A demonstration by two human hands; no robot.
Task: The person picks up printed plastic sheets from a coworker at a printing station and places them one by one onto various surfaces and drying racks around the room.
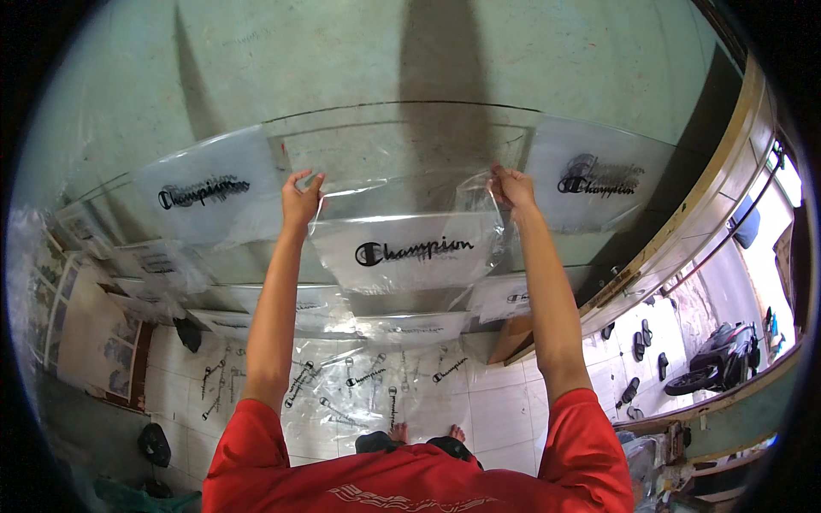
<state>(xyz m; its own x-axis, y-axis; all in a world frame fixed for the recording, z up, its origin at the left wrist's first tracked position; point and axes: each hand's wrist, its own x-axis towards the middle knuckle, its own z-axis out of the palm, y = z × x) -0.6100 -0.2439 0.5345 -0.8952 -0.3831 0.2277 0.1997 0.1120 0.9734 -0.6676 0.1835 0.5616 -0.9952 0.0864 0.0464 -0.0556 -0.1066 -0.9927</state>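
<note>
In front of the green wall (325, 51) my two raised hands hold a clear plastic bag (393, 278) with dark lettering printed across it. My left hand (301, 201) has its upper left corner, thumb and finger at the edge. The upper right corner is gripped in my right hand (515, 188). Between the hands the see-through upper edge sags and wrinkles. To the left a similar printed bag (205, 214) lies flat on the wall, and to the right another printed bag (590, 201). Both have dark lettering that looks doubled.
More printed bags hang in lower rows on the wall. Several clear printed sheets (342, 389) cover the tiled floor (496, 419) near my bare feet. On the right, slippers (639, 345) and a motorcycle (714, 359) are beyond an opening. A black bag (154, 445) is at lower left.
</note>
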